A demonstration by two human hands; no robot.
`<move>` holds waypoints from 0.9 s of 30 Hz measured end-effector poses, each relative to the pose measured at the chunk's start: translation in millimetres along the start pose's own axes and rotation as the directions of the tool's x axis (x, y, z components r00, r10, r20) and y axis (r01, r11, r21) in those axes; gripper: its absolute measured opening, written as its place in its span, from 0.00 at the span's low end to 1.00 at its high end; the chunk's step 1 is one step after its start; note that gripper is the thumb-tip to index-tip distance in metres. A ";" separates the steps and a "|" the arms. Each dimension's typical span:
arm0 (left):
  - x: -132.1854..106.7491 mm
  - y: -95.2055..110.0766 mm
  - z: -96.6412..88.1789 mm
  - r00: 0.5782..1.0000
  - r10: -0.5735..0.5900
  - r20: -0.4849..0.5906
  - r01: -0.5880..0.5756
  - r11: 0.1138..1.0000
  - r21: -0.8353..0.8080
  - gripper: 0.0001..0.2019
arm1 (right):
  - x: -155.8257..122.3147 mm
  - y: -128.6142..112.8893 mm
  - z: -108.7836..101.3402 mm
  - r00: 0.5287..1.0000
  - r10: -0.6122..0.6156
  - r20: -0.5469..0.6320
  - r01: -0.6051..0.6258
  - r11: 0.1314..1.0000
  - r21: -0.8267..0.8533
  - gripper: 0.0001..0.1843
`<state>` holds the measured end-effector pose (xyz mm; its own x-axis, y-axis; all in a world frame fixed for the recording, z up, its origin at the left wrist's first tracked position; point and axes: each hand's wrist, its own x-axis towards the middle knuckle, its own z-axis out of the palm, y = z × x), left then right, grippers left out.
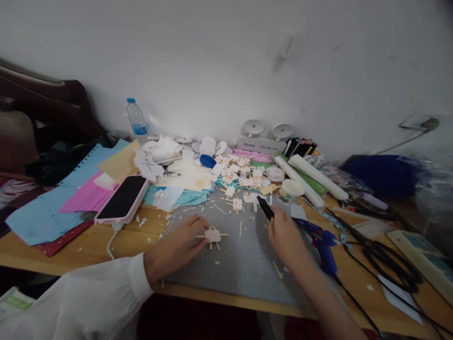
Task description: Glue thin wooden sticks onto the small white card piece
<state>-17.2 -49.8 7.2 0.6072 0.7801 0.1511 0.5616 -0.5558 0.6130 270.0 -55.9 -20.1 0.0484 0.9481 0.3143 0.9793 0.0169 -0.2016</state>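
Note:
My left hand [179, 245] lies on the grey cutting mat [244, 269], fingers pressed against a small white paper square with thin wooden sticks under it [213, 234]. My right hand [285, 236] is closed round a black craft knife [265, 208], whose tip points up and away toward the heap of small paper-and-stick pieces [240, 177]. Loose stick offcuts lie scattered on the mat between the hands.
A blue glue gun [323, 245] with its cable lies right of my right hand. A phone in a pink case [123, 199] rests on coloured paper at left. A paper cup [290, 190], white tubes, markers and a water bottle [136, 120] stand behind. Black scissors [385, 257] lie at right.

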 end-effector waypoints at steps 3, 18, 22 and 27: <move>2.7 2.9 1.4 0.998 0.040 0.053 -0.041 0.999 0.030 0.11 | -2.8 4.0 -9.1 0.999 -0.014 -0.040 0.019 0.990 0.137 0.20; 26.7 -9.7 12.1 0.997 0.043 0.057 -0.041 0.998 -0.040 0.07 | 10.3 -28.0 -44.8 0.909 0.081 0.408 -0.416 0.129 0.900 0.19; 33.9 -16.4 10.3 0.998 0.054 -0.039 -0.056 0.997 -0.054 0.05 | 22.3 -34.1 -35.0 0.904 -0.009 0.427 -0.427 0.015 0.904 0.18; 36.1 -19.1 17.8 0.994 0.102 0.031 -0.100 0.994 -0.050 0.04 | 37.0 -33.7 -12.5 0.882 -0.042 0.470 -0.471 -0.012 0.882 0.18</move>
<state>4.0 -16.0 -12.8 0.6785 0.7100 0.1886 0.4692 -0.6163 0.6325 241.3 -25.3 9.9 -0.0912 0.9845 -0.1501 -0.2080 -0.1663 -0.9639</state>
